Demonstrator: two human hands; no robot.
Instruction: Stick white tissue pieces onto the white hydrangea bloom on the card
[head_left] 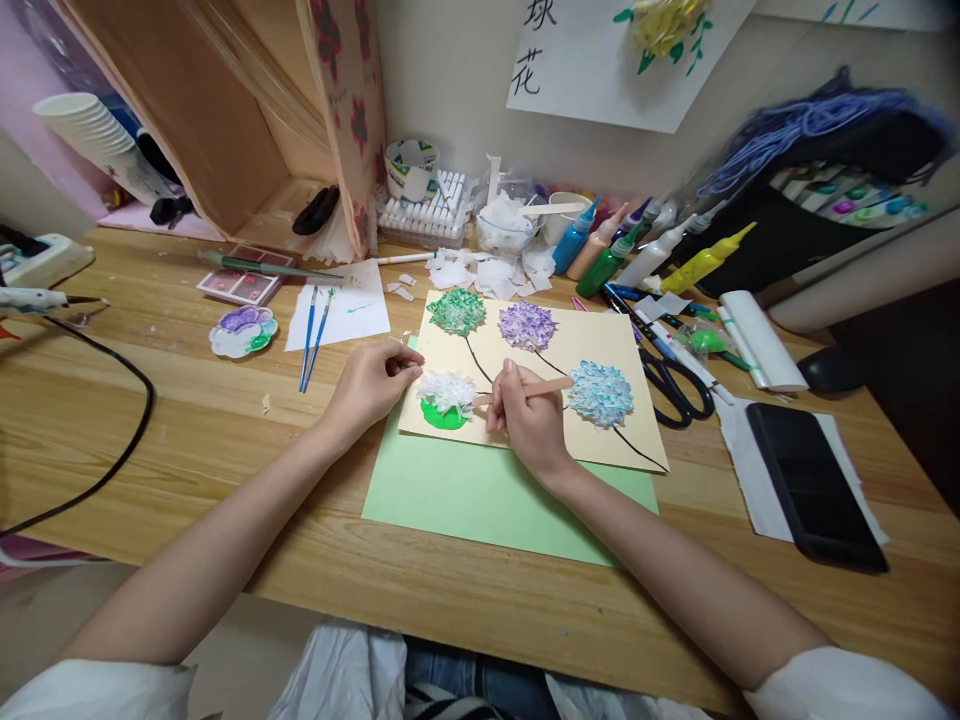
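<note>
We judge the step in hand to be working at the white flower (450,391) with a tool: our right hand (531,420) has its fingers closed, pen-fashion, around one wooden stick (547,387), whose lower end points left to the flower's edge. Whether that end presses or only touches, we cannot tell. Our left hand (371,385) is at the left edge of the cream sheet (592,336), thumb and forefinger drawn nearly together; we cannot tell whether they grip anything. The white flower sits between the two sets of fingers, over one green patch (442,418). The next move, we think, calls for a light touch and a steady sheet.

Counting, we find four flowers on one cream sheet: the white one, a green flower (457,312) beyond our left fingers, a purple flower (527,326) just beyond our right fingers, and a blue flower (601,393) to their right. One green sheet (487,490) lies beneath. Left of our left fingers are two paintbrushes (308,340) and one palette (244,332); well right of our right fingers, one phone (814,485).
</note>
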